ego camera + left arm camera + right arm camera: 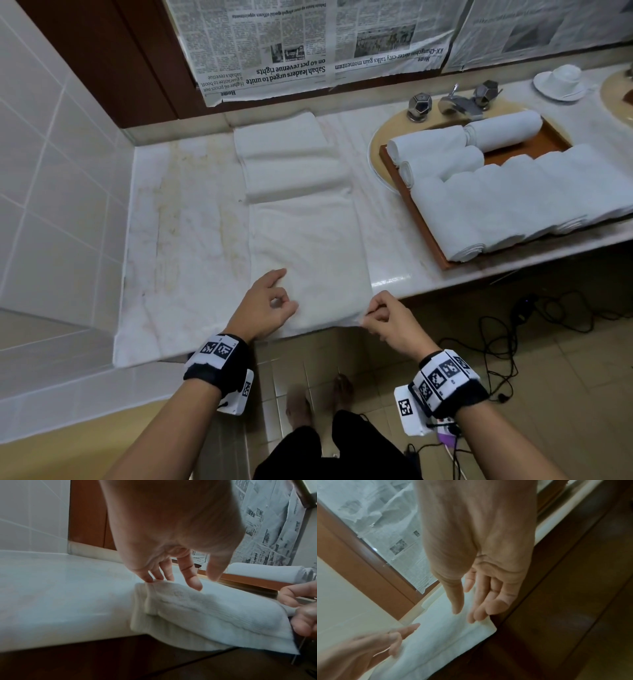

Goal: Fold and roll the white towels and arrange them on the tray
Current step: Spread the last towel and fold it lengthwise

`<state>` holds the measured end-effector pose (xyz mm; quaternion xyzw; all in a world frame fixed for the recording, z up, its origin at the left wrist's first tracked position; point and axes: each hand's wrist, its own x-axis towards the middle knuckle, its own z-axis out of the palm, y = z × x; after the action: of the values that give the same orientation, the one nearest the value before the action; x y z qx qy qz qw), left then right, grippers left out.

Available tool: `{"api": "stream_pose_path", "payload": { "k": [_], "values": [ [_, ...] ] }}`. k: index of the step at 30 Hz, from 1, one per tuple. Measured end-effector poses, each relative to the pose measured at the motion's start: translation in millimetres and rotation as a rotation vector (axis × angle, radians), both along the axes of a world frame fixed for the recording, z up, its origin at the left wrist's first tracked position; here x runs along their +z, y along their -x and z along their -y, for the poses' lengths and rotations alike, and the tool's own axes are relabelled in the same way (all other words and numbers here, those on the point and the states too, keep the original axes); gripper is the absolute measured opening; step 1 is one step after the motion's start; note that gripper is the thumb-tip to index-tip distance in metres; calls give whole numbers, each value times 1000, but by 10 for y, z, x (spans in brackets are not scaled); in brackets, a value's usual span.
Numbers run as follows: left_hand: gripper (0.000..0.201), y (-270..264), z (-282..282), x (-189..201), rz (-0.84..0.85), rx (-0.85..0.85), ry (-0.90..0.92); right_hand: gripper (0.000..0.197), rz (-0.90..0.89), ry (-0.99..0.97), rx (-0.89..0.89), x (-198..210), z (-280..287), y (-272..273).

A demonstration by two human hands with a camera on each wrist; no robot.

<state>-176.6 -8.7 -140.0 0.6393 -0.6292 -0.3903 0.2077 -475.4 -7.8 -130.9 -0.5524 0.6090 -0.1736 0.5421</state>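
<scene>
Reading upside down on the newspaper (294, 44) taped along the wall behind the counter: "Sabah leaders urged to unite on 40 pct revenue rights", "sister-city talks gain momentum", and "Home" at two page corners; smaller print too fine to make out. Black-and-white square code tags on both wristbands (219, 359). Lying flat on the marble counter (185, 240), a long white towel (308, 253) folded into a strip, its near end hanging just over the counter's front edge, its far part folded thicker toward the wall. Resting on the near left corner of that towel, the left hand (265, 305), index finger stretched forward, the others loosely bent, fingertips (193, 582) touching the upper fold in the left wrist view; no clear pinch visible there. Pinching the near right corner of the towel between thumb and fingers in the head view, the right hand (387, 320), remaining fingers curled; looser and more extended in the right wrist view, fingertips (476, 616) at the towel's edge. Set over the sink to the right, a wooden tray (424, 222) carrying several rolled white towels (513, 192) side by side. Behind it, chrome taps (455, 102) and an upturned cup on a saucer (561, 82).
</scene>
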Motion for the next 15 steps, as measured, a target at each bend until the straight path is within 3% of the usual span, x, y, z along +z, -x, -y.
{"api": "stream_pose_path", "payload": {
  "k": [2, 8, 15],
  "values": [
    [14, -21, 9, -46, 72, -30, 64, 23, -17, 20, -34, -49, -8, -36],
    [63, -78, -35, -189, 170, -87, 154, 30, -243, 166, -116, -89, -13, -224],
    [70, -33, -87, -240, 205, -8, 150, 27, -383, 231, -22, -80, 40, -99]
  ]
}}
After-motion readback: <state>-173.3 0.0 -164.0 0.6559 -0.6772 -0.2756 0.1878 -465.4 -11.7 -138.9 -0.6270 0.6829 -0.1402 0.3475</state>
